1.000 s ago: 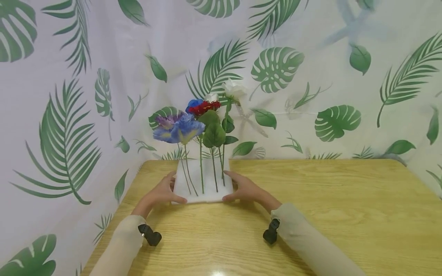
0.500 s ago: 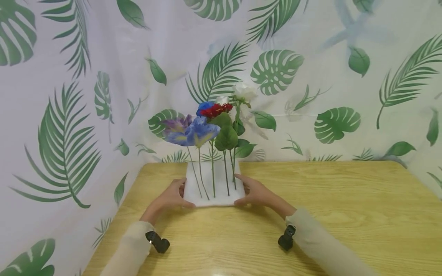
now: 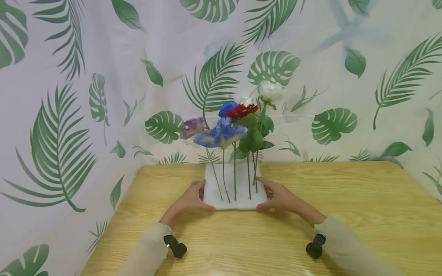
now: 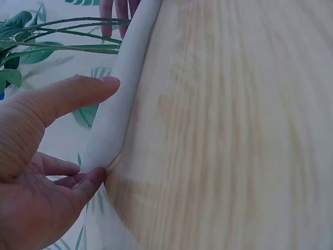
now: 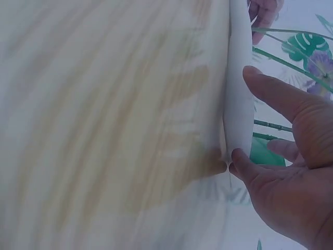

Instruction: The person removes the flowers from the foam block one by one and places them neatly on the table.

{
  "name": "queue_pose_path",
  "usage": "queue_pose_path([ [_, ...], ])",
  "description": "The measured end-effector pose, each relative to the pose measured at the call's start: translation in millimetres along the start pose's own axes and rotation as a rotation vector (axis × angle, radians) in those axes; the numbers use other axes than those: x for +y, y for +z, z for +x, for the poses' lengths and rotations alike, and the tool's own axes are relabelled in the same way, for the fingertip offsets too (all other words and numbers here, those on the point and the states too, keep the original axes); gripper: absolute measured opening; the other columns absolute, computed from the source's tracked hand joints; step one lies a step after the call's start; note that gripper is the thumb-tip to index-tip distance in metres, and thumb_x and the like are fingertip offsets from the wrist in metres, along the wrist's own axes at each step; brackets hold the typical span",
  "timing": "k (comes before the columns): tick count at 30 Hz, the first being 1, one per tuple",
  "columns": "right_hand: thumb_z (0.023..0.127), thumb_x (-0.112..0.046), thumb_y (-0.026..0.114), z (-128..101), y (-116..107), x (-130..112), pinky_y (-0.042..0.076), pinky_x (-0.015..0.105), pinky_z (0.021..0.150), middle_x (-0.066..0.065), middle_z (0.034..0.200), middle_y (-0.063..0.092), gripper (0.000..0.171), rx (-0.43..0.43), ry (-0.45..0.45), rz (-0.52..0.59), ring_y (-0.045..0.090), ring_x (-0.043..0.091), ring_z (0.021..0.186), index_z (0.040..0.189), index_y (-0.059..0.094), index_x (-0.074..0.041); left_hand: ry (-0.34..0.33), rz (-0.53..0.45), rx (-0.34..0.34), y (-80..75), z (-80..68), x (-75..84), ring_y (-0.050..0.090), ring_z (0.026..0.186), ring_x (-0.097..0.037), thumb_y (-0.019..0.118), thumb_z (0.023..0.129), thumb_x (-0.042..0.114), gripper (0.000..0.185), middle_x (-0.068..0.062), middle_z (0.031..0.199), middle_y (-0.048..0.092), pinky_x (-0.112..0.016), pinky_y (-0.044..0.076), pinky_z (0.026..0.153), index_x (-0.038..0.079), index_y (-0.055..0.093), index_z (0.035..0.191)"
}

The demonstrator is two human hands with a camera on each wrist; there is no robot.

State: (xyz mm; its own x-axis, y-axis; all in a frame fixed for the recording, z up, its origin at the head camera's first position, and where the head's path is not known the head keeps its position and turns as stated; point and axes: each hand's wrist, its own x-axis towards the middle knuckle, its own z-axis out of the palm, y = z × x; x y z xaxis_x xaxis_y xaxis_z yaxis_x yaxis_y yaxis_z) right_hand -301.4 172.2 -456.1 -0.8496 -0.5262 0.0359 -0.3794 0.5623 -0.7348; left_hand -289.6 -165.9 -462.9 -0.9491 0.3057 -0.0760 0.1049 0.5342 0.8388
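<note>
Holding the white block well calls, I judge, for matched pressure from both sides, the hands low and level, and any shift made slowly. It sits at the far edge of the table with 6 stems standing in it; they look top-heavy, so a jerk could set them swaying. The left hand grips its left side and the right hand its right, each spread around a near corner. A hard squeeze would probably dent it (it looks like soft foam).

Only the head view shows the whole arrangement: the purple flower farthest left, the blue-and-yellow flower beside it, then the red flower, and a white flower highest, toward the right. The wrist views miss most of that but show the grip closely: thumbs on the block's near face, fingertips at its ends. How firmly either hand presses, I cannot tell.
</note>
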Motion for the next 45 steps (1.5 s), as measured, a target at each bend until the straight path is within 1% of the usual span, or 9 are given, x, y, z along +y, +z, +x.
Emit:
queue_pose_path([
  [6,0.08,-0.021,0.089,-18,-17,16,0.043,0.055,0.112,0.037,0.161,0.023,0.102,0.012,0.008,0.04,0.033,0.055,0.144,0.156,0.028,0.008,0.043,0.028,-0.016,20.4,13.2,14.1,0.049,0.133,-0.033,0.093,0.073,0.019,0.113,-0.023,0.152,0.035,-0.047,0.045,0.114,-0.005,0.023,0.159],
  [13,0.081,-0.017,0.088,-36,-36,30,0.041,0.055,0.112,0.039,0.161,0.018,0.104,0.007,0.009,0.068,0.027,0.057,0.144,0.156,0.024,0.012,0.066,0.09,-0.03,40.0,25.9,32.6,0.037,0.145,-0.037,0.092,0.074,0.023,0.112,-0.025,0.16,0.029,-0.048,0.035,0.123,-0.005,0.025,0.159],
  [29,0.085,-0.018,0.084,-80,-88,69,0.039,0.056,0.111,0.039,0.162,0.012,0.105,-0.011,0.024,0.069,0.023,0.06,0.145,0.159,0.014,0.01,0.083,0.09,-0.09,95.0,58.7,68.0,0.04,0.142,-0.028,0.092,0.075,0.027,0.112,-0.019,0.16,0.031,-0.041,0.035,0.123,0.0,0.025,0.16],
  [32,0.085,-0.017,0.084,-86,-98,77,0.044,0.049,0.111,0.039,0.162,0.011,0.105,-0.012,0.029,0.06,0.022,0.06,0.144,0.159,0.015,0.01,0.092,0.099,-0.093,105.8,65.8,73.0,0.041,0.14,-0.026,0.092,0.076,0.028,0.11,-0.018,0.159,0.031,-0.039,0.037,0.121,0.0,0.026,0.16],
  [35,0.084,-0.016,0.084,-92,-108,85,0.049,0.025,0.109,0.04,0.162,0.012,0.105,-0.015,0.033,0.057,0.022,0.06,0.144,0.158,0.014,0.011,0.107,0.115,-0.1,116.2,72.3,78.4,0.044,0.132,-0.025,0.091,0.076,0.028,0.108,-0.018,0.156,0.034,-0.038,0.042,0.115,-0.001,0.029,0.159],
  [37,0.084,-0.015,0.084,-95,-114,90,0.044,0.01,0.104,0.04,0.162,0.013,0.105,-0.011,0.036,0.061,0.021,0.06,0.144,0.158,0.014,0.012,0.109,0.136,-0.102,122.5,76.6,81.9,0.045,0.126,-0.022,0.091,0.077,0.029,0.106,-0.017,0.154,0.036,-0.035,0.044,0.111,-0.001,0.03,0.158],
  [39,0.083,-0.014,0.084,-98,-119,94,0.038,0.002,0.099,0.039,0.162,0.013,0.106,-0.005,0.039,0.067,0.021,0.06,0.144,0.157,0.014,0.013,0.115,0.139,-0.106,127.9,80.1,85.6,0.046,0.12,-0.02,0.091,0.077,0.029,0.101,-0.016,0.149,0.039,-0.033,0.046,0.105,-0.001,0.035,0.155],
  [41,0.082,-0.012,0.085,-101,-124,97,0.037,0.001,0.099,0.039,0.162,0.014,0.106,0.002,0.04,0.074,0.021,0.061,0.143,0.157,0.013,0.014,0.115,0.137,-0.107,132.7,83.1,89.2,0.046,0.117,-0.019,0.091,0.077,0.03,0.1,-0.015,0.147,0.04,-0.031,0.046,0.103,-0.001,0.036,0.155],
  [45,0.081,-0.01,0.085,-106,-131,97,0.038,0.001,0.099,0.04,0.161,0.013,0.107,0.002,0.046,0.088,0.02,0.062,0.142,0.157,0.013,0.015,0.106,0.112,-0.115,140.6,86.6,92.7,0.048,0.119,-0.018,0.091,0.077,0.029,0.102,-0.014,0.149,0.04,-0.031,0.047,0.107,0.001,0.034,0.157],
])
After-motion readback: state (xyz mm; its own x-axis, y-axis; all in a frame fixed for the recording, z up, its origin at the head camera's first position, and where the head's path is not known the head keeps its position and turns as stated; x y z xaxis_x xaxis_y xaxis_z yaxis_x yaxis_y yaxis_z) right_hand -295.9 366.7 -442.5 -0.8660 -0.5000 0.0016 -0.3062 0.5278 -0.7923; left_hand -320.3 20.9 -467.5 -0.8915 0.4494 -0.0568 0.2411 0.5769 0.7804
